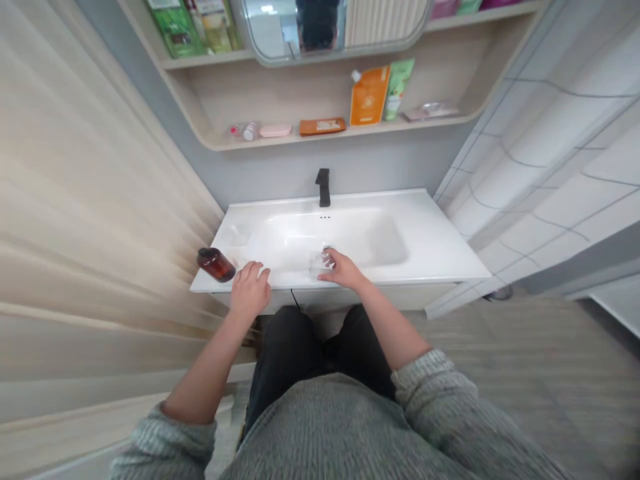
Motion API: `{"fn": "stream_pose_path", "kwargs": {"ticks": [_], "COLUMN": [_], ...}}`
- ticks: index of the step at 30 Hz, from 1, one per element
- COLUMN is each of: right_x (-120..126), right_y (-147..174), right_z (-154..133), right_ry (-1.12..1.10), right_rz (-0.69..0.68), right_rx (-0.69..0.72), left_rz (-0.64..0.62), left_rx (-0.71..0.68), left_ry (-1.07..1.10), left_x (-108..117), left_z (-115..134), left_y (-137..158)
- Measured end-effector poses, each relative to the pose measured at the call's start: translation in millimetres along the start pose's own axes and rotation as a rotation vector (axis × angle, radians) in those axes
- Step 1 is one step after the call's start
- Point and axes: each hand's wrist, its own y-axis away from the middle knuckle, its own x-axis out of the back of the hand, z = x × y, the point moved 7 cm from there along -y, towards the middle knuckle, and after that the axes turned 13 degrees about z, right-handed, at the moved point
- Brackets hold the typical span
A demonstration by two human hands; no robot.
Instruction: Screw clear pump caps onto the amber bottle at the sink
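My right hand (341, 269) is closed around a small clear container (317, 265), held above the front rim of the white sink (395, 243). Its see-through walls blur into the white behind, so its exact shape is hard to make out. At the left of the counter, my left hand (251, 288) has its fingers apart and slightly bent, with nothing visibly held. Just left of those fingers is a brown amber bottle (218, 265) with a black top, appearing tilted in this wide view. A faint clear object (235, 235) lies on the counter behind the left hand.
A black faucet (324, 188) rises at the back of the sink. Above, a wall shelf (280, 141) holds an orange pouch (369, 97), a green tube (399, 90) and small items under a mirror (370, 23). A beige curtain (100, 200) hangs close on the left.
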Motion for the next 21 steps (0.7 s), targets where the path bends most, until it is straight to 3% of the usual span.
{"fn": "stream_pose_path", "kwargs": {"ticks": [5,8,12,17,19,21], "right_x": [2.4,29.7,112.5,249.0,283.4,300.5], "right_y": [-0.5,2.4,12.5,34.4,44.4,51.6], "right_z": [-3.3,0.4,19.1,62.9,76.7,85.4], "right_ry": [-0.062,-0.04,0.122,0.433,0.536,0.578], "right_rz": [0.115,0.273,0.435,0.728,0.802,0.841], "right_rx": [-0.021,-0.042,-0.066,-0.328,-0.451,-0.518], "left_rz": [-0.01,-0.012,-0.009,-0.011,-0.006,0.001], "left_rx": [-0.094,-0.091,-0.052,-0.019,-0.007,0.005], "left_ry": [0.196,0.246,0.274,0.297,0.293,0.287], "left_x": [-47.1,-71.1,-88.4,-93.2,-92.5,-91.5], "left_z": [32.8,45.1,43.7,37.0,36.9,37.1], "left_y": [-30.8,-50.5,-53.8,-49.5,-50.2,-51.1]}}
